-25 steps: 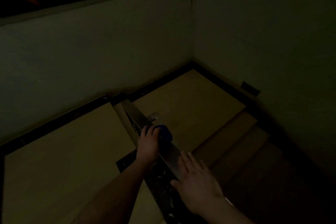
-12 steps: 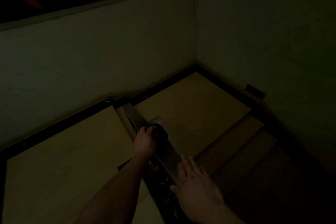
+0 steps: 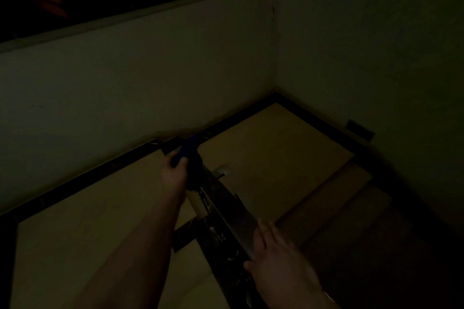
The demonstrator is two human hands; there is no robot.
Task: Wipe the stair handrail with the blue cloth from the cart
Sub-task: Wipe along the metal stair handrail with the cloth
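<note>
Lighting: we find the stairwell very dim; fine detail is hard to read.
Handrail [image 3: 233, 208]: we see a flat, metal-looking top rail running from the lower middle of the view up toward the far wall, sloping away from us. Dark ornamental railing work sits beneath it, pattern unclear.
Blue cloth [image 3: 189, 150]: we place it at the far end of the rail, bunched over the rail top, touching both the rail and the left hand. Part of it rises above the fingers; the rest is lost in shadow.
Left hand [image 3: 174, 174]: arm reached out along the left side of the rail; fingers curled around the cloth, gripping it against the rail.
Right hand [image 3: 273, 256]: near us, lower on the rail; fingers straight and close together, laid flat on the rail top, thumb at the rail's near edge. It grips nothing that we can see.
Spacing: the two hands are well apart along the rail, with bare rail between them.
Landing floor [image 3: 263, 145]: tan surface with a dark border along the walls, on both sides of the rail.
Steps [image 3: 339, 208]: they descend to the right of the rail into darkness.
Walls [image 3: 150, 70]: plain and pale, meeting at a corner beyond the landing.
</note>
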